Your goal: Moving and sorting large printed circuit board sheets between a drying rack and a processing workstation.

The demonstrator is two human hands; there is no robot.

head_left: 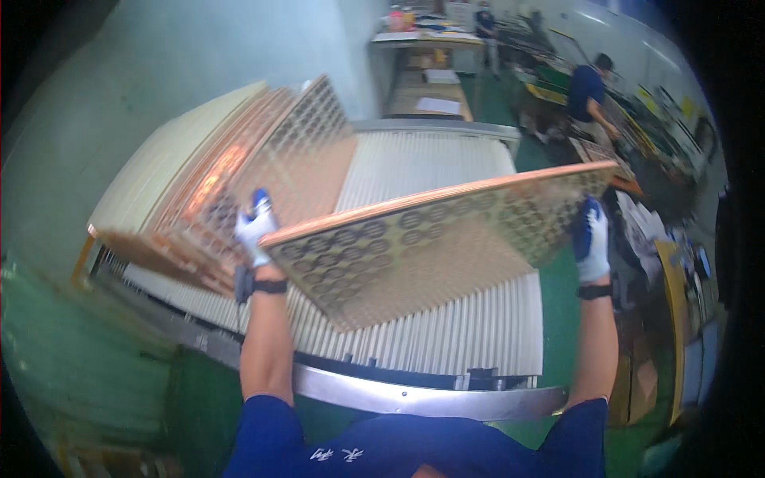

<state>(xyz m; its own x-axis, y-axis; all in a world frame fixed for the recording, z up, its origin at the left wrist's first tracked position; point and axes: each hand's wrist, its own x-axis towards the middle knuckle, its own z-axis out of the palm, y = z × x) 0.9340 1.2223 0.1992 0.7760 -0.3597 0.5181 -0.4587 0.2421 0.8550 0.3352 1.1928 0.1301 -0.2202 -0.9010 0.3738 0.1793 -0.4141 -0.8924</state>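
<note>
A large stack of thin copper-edged circuit board panels (pixel 414 247), patterned with rows of dark rings, slants across the front over a ribbed rack. My left hand (pixel 256 233), in a white glove with blue fingertips, grips its left end. At the opposite end my right hand (pixel 591 243), gloved alike, is closed round the edge, its fingers partly hidden behind the panels. Beyond my left hand, more ringed panels (pixel 299 131) lean on the rack against copper-coloured sheets (pixel 219 171) and pale boards (pixel 171 151).
The ribbed rack (pixel 430 155) has a curved metal rail (pixel 358 389) along its near side. A shelf table (pixel 430 38) with papers stands at the back. On the right a co-worker (pixel 588 92) bends over other panels, and another person (pixel 486 32) stands farther off.
</note>
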